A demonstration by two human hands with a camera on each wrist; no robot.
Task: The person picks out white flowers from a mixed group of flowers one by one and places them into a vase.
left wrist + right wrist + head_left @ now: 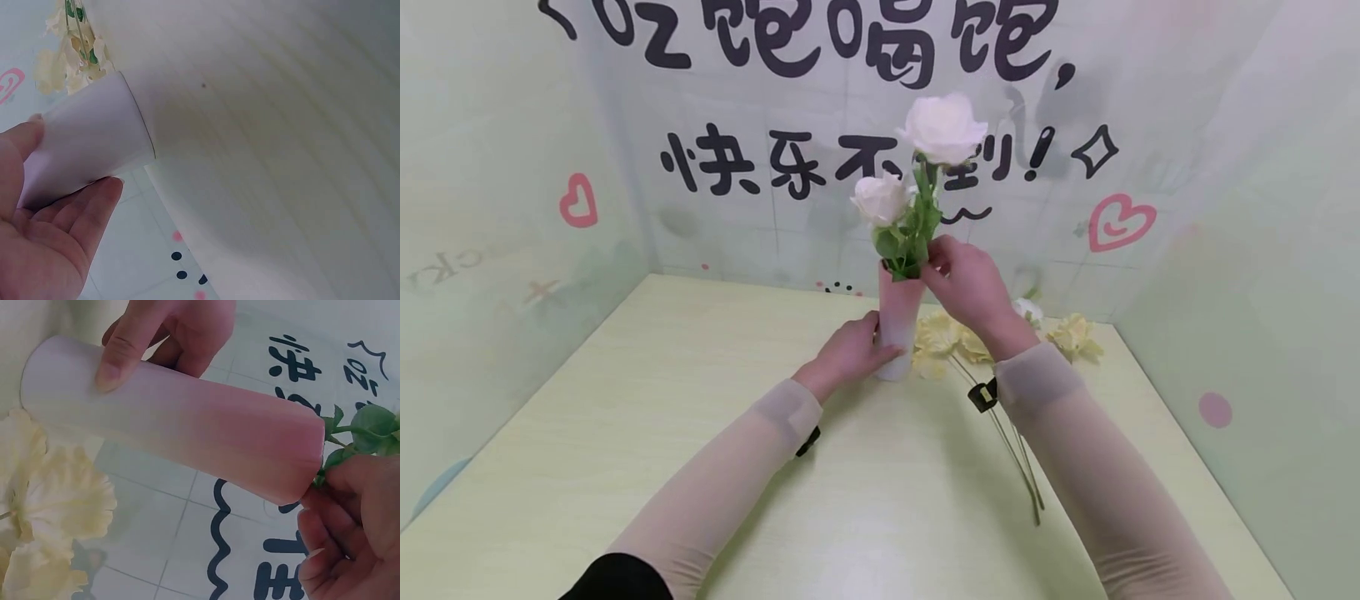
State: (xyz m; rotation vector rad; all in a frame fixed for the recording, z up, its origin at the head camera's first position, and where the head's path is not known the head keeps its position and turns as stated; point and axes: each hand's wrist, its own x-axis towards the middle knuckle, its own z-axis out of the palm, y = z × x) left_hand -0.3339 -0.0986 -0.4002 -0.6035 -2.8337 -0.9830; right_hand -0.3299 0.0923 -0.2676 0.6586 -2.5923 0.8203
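Observation:
A tall vase [898, 312], pink at the top fading to white below, stands at the back of the table. My left hand [850, 350] grips its lower half, with the thumb across the front and fingers behind. Two pale roses with green leaves rise from the mouth, a larger rose [945, 129] above a smaller rose [880, 198]. At the rim, my right hand [970, 287] pinches a rose stem among the leaves [372, 428]. In the right wrist view its fingertips are right at the pink edge. The stems' lower ends are hidden inside the vase.
Several cream-yellow flowers [1075, 335] lie on the table right of the vase, one long stem [1000, 429] reaching toward the front beneath my right forearm. A white flower [1028, 311] lies behind my right wrist. Printed wall panels [760, 242] enclose the table's back and sides.

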